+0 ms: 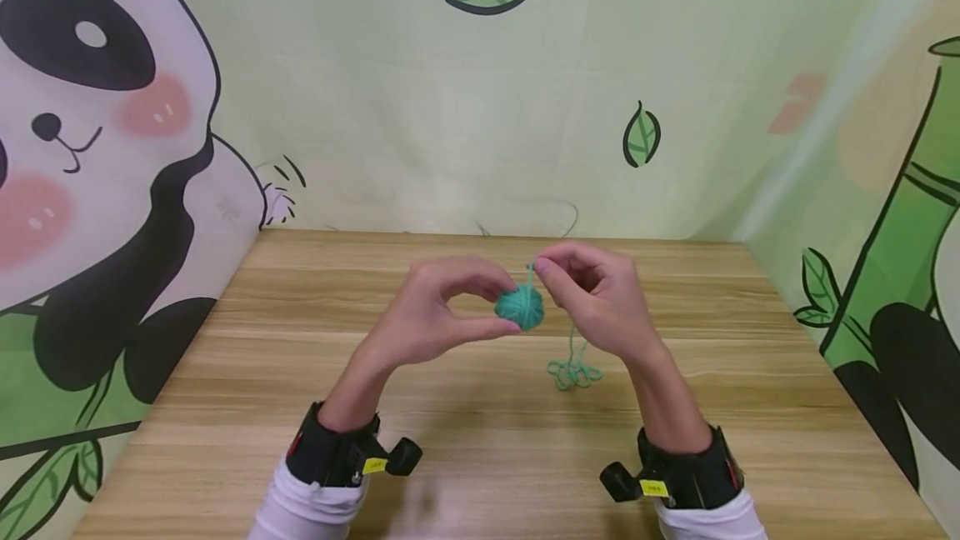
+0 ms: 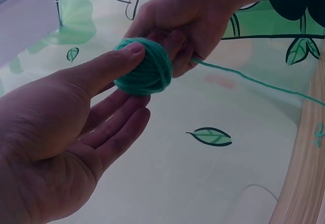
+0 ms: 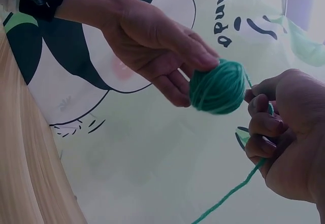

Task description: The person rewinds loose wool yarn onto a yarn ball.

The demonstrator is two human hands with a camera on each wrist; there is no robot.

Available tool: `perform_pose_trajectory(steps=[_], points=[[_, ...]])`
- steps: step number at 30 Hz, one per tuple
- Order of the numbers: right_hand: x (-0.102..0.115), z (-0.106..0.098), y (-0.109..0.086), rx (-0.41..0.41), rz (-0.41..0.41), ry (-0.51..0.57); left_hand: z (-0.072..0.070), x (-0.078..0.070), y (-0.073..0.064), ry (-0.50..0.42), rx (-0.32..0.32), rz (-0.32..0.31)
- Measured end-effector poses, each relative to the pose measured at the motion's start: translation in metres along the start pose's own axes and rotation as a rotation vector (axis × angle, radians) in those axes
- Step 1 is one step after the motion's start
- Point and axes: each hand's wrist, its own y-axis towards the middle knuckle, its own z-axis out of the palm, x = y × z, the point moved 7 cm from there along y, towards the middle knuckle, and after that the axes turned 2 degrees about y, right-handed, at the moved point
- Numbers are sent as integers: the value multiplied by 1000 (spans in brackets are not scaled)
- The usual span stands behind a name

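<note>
A small ball of teal yarn [image 1: 520,307] is held up above the table between the thumb and fingers of my left hand [image 1: 427,311]. In the left wrist view the thumb presses on one side of the yarn ball [image 2: 144,69], with fingers behind it. Just right of the ball, my right hand [image 1: 603,294] pinches the strand [image 3: 248,79] coming off it, thumb against forefinger. The other fingers curl over the yarn, and its tail [image 3: 228,196] runs out below them. Loose loops of the same yarn [image 1: 573,373] lie on the table under the right hand.
The wood-grain table [image 1: 465,457] spans the area beneath both hands. Behind it hangs a pale green backdrop [image 1: 360,107] printed with pandas, leaves and bamboo. Each wrist wears a black band [image 1: 330,448] with a small camera.
</note>
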Motion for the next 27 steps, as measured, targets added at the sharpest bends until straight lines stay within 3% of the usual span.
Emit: perform_pose_trajectory(steps=[8, 19, 27], points=[[-12, 3, 1, 34, 90, -24, 0, -6, -1, -41, 1, 41], [-24, 11, 0, 128, 235, -67, -2, -11, -3, -132, -13, 45], [-24, 20, 0, 235, 231, -72, -10, -9, -2, -163, -102, 24]])
